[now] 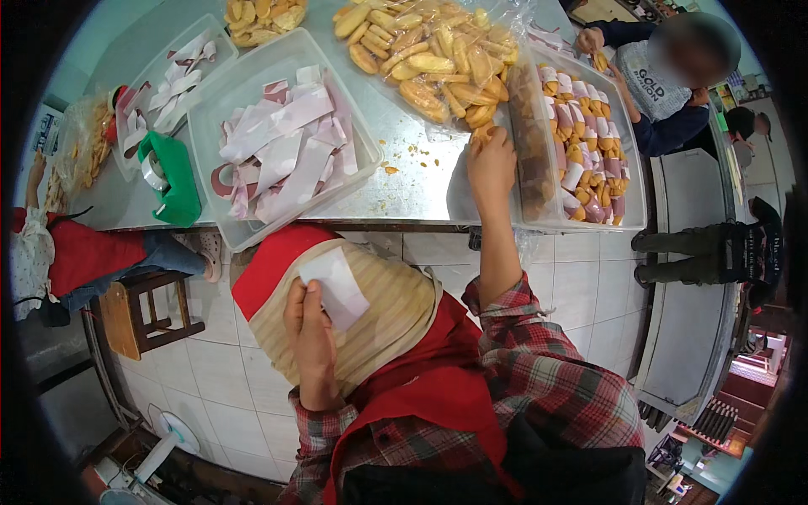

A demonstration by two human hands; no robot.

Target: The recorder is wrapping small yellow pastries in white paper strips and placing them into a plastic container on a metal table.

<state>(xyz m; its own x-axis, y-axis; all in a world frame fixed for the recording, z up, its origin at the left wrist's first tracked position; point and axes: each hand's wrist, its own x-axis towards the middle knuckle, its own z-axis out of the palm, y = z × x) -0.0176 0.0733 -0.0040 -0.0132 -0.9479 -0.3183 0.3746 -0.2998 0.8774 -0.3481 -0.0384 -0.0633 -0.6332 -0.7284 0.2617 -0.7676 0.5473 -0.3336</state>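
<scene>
My left hand (312, 341) holds a short white paper strip (338, 290) over my lap, thumb on top. At the table's front, my right hand (492, 167) has its fingertips on a yellow-brown chip (482, 134) at the near edge of a heap of long chips (435, 57). That heap lies on and partly in a clear plastic bag (514, 19). Just right of this hand stands a translucent plastic bin (552, 196) with rows of chip bundles (584, 139) in paper bands. Left of the heap, a second bin (366, 161) holds loose paper strips (284, 145).
A green tape dispenser (170, 183) stands near the front edge of the metal table (410, 196), where crumbs lie. Further left is another tray (211, 35) of strips. A co-worker (659, 82) sits at the right, another person (95, 252) at the left by a wooden stool (136, 315).
</scene>
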